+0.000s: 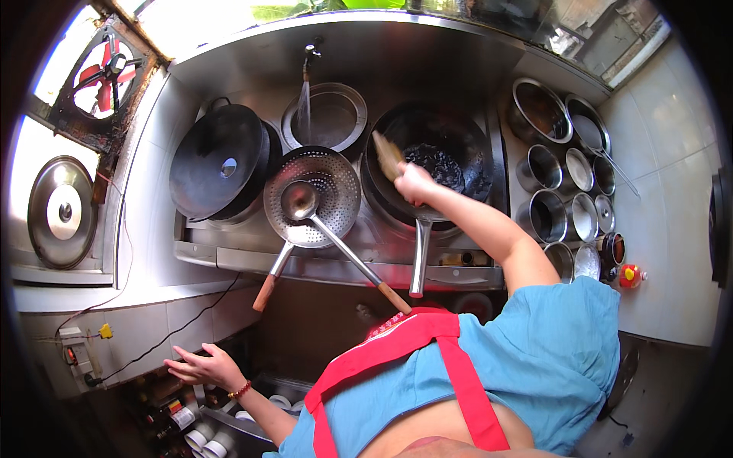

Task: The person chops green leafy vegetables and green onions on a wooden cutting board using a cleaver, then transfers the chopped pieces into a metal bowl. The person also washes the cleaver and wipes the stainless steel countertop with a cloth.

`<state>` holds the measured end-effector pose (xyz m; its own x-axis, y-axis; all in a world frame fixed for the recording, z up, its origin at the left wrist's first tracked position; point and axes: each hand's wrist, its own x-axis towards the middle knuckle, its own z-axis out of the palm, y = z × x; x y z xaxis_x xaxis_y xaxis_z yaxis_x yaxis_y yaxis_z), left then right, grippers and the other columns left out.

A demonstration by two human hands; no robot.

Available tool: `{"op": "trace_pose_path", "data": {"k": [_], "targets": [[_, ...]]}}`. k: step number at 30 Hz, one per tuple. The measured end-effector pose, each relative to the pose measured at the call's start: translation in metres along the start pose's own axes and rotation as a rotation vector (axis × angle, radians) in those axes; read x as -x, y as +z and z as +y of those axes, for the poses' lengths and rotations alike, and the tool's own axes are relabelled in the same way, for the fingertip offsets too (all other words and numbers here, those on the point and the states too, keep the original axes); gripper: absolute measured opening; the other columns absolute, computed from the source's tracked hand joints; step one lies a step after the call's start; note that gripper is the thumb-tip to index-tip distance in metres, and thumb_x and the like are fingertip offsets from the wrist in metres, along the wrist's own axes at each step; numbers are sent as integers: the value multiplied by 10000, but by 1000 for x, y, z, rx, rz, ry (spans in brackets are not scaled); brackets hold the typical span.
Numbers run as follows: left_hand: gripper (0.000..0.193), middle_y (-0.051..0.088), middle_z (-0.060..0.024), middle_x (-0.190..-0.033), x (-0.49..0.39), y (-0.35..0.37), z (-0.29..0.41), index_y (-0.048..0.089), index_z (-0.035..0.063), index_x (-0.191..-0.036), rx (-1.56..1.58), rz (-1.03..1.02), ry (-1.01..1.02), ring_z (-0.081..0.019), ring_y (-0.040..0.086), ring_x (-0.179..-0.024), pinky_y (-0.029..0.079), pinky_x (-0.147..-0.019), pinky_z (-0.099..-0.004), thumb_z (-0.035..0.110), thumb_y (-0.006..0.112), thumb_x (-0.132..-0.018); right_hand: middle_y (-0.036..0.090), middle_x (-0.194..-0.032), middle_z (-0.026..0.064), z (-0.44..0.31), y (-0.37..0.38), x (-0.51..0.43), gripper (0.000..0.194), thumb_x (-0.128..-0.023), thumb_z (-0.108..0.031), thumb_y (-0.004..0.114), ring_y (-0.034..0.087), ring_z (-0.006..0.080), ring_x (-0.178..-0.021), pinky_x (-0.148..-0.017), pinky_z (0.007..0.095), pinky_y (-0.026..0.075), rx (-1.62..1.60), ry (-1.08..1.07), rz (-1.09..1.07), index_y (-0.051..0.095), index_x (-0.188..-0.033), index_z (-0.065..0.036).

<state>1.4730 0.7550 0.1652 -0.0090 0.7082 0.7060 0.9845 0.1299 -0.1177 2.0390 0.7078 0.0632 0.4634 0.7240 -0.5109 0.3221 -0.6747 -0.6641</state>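
Observation:
My right hand (pixel 415 183) is closed around a pale brush, likely a bamboo wok brush (pixel 388 154), over the left side of a dark wok (pixel 469 131) with a metal handle. Dark liquid ripples in the wok. My left hand (pixel 200 366) is held out at the lower left, fingers spread and holding nothing. Left of the wok lies a perforated metal strainer (pixel 338 166) with a wooden grip, and a metal ladle (pixel 300 200) rests across it. Behind them, water runs from a tap (pixel 310 51) into a round metal basin (pixel 358 111).
A large black wok (pixel 212 166) leans at the left of the steel stove. Several metal pots (pixel 538 166) stand at the right, beside a red-capped bottle (pixel 630 276). The strainer and ladle handles stick out past the stove's front edge (pixel 338 272). A black cable (pixel 172 343) hangs at the left.

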Motion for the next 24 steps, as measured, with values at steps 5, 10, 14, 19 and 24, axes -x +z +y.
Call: {"op": "trace_pose_path", "data": {"k": [5,10,14,19,24], "targets": [[626,277,-215,-1490,13,-3,47,438,41,-1354,156,-28,152,-417,271,-1354,247,-1104,-550,121,667,-777,530,-570,49,1,-8,-10,339,-830,-115,509,520,148,-411,-350,304,443,-164,52,314,555,-1164,-80],[625,262,-212,-1502,55,-17,143,455,27,-1333,496,-207,428,-439,191,-1394,184,-1111,-592,123,672,-755,534,-589,55,40,-19,38,391,-783,-85,538,520,146,-433,-353,322,437,-135,92,-323,610,-1167,-94],[619,261,-223,-1498,96,-36,209,470,-5,-1307,740,-449,672,-445,156,-1405,112,-1128,-588,152,689,-749,497,-577,28,81,-95,94,365,-753,-76,566,492,139,-425,-359,318,435,153,311,-441,666,-1099,-133],[764,241,-211,-1511,137,-42,260,454,41,-1353,894,-644,1030,-419,148,-1415,64,-1145,-554,290,770,-703,666,-788,114,97,-180,53,338,-774,-130,590,663,239,-624,-539,359,542,1097,254,-251,674,-1101,-110],[790,213,-204,-1528,166,-34,290,451,118,-1376,936,-651,1238,-405,153,-1418,61,-1147,-558,293,764,-672,708,-916,128,68,-170,-43,281,-790,-189,658,694,290,-849,-728,409,560,1386,-166,139,656,-1029,-42]]}}
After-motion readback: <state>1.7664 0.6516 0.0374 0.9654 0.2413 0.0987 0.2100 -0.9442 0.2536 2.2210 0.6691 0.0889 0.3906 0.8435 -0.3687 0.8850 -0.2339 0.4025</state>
